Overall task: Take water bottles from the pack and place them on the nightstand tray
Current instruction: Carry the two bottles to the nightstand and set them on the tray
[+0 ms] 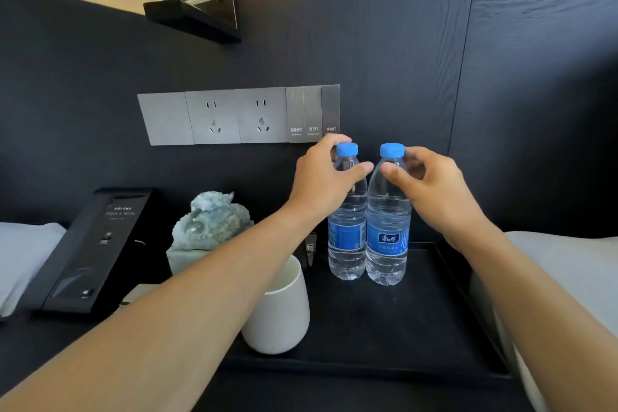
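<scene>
Two clear water bottles with blue caps and blue labels stand upright side by side at the back of the black tray [384, 328] on the nightstand. My left hand [321, 181] wraps the neck of the left bottle [347, 231], just under its cap. My right hand [431, 184] pinches the neck of the right bottle [388, 231] with thumb and fingers. Both bottle bases rest on the tray, and the bottles touch each other. The pack is not in view.
A white cup [281, 311] stands at the tray's front left, under my left forearm. Left of it are a pale green stone ornament [210, 224] and a black phone [87, 251]. A socket and switch panel [240, 115] is on the dark wall; bedding lies at both sides.
</scene>
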The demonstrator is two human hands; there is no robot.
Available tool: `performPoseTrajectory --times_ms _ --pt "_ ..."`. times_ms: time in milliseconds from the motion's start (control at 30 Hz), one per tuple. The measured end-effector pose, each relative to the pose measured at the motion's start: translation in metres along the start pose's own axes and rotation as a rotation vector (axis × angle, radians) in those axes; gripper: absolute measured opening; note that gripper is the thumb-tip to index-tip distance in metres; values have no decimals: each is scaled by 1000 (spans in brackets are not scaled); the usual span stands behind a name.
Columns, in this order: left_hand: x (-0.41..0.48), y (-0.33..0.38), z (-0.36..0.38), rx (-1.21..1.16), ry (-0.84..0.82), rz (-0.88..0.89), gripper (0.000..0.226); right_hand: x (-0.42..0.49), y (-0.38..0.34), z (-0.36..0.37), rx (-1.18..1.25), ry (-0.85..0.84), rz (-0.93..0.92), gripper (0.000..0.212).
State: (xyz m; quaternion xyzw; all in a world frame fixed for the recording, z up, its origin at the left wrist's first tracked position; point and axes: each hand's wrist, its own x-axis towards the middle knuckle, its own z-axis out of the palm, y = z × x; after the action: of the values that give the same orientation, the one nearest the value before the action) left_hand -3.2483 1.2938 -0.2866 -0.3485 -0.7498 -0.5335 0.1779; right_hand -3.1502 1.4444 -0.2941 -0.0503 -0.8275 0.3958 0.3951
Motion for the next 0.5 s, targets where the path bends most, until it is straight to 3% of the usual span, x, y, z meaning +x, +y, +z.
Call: performPoseTrajectory --times_ms 267,500 --pt "6 -3 -11 -18 -40 -46 26 -1 0 -1 -5 -17 -7 35" --pt "8 2 5 -4 3 -176 34 -4 0 -5 -4 -69 0 35"
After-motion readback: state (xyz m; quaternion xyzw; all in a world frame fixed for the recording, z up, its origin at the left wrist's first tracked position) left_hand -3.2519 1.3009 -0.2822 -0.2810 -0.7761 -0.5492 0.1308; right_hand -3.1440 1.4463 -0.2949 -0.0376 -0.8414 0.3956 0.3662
